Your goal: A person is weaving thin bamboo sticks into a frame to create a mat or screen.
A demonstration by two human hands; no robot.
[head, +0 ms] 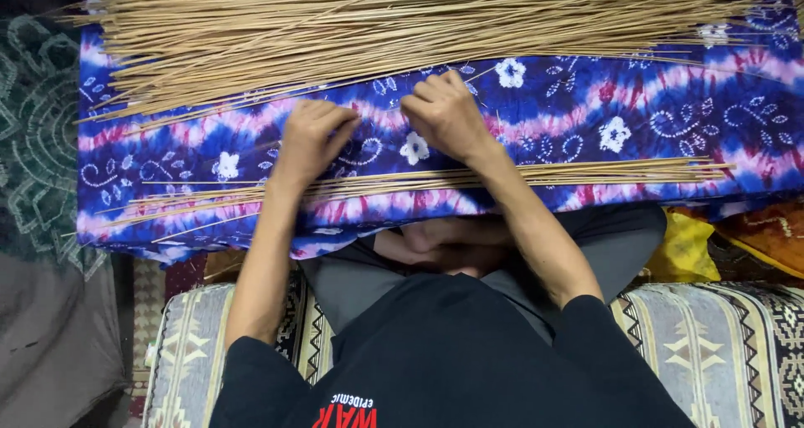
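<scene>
Fingers (pixel 328 120) of the left hand (pixel 308 139) are curled under, knuckles up, pressed down on the blue, purple and white tie-dyed cloth (pixel 586 114); whether they pinch a stick cannot be told, since the tips are tucked out of sight. Beside it, the right hand (pixel 444 114) is bent the same way, its fingers bunched together and folded toward the cloth, with a single thin stick (pixel 394 108) showing just at its near side, though the grip itself is hidden. Both hands sit close together near the middle of the cloth, between two groups of sticks. Just below the wrists lies a thin, loose row of pale bamboo sticks (pixel 603 172), stretched lengthwise across the cloth and passing under both forearms, a few ends fanning out at the left. Above the hands, along the far edge of the cloth, rests a much thicker heap of the same sticks (pixel 402 22), spread widely across the frame. The person wears a black top and grey trousers and sits on a patterned cushion (pixel 729 344). A yellow cloth (pixel 687 248) shows at the right, and a dark green patterned mat (pixel 38 143) lies at the left.
</scene>
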